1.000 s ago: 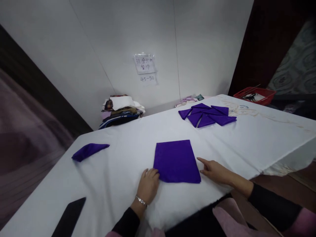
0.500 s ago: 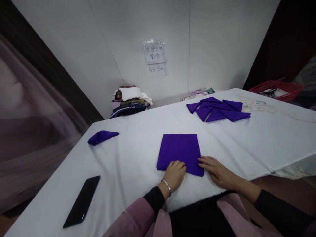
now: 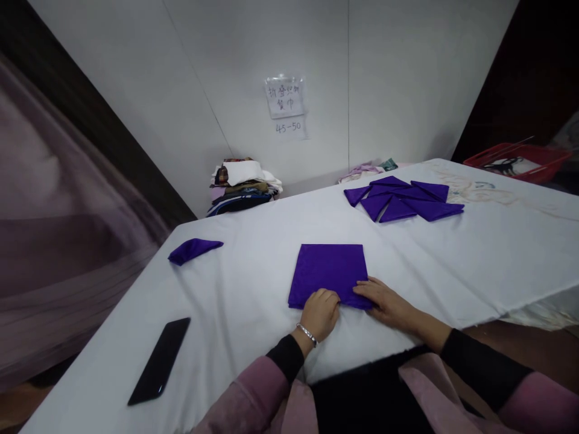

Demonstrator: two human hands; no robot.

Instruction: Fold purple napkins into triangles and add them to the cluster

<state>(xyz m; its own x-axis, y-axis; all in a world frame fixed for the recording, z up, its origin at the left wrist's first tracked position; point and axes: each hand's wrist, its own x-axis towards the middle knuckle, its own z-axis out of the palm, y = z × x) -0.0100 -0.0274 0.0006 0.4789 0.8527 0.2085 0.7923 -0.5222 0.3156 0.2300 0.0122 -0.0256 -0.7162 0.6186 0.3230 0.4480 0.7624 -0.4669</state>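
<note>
A purple cloth napkin (image 3: 330, 268), folded to a near square, lies flat on the white-covered table in front of me. My left hand (image 3: 320, 312) has its fingers curled over the middle of the near edge, gripping the cloth there. At the near right corner, my right hand (image 3: 389, 303) holds the napkin with its fingers on top; the thumb is mostly hidden. A bracelet (image 3: 307, 335) circles my left wrist.
Several purple napkins folded into triangles (image 3: 398, 199) lie together at the far right. Another folded purple napkin (image 3: 193, 249) and a black phone (image 3: 160, 360) are on the left. Stacked clothes (image 3: 244, 187) stand by the wall; a red basket (image 3: 538, 172) sits beyond the right side.
My right hand has moved left, from beside the napkin's right edge onto its near right corner. That corner has shifted up and the near edge now runs straighter. My left hand stays at the near edge.
</note>
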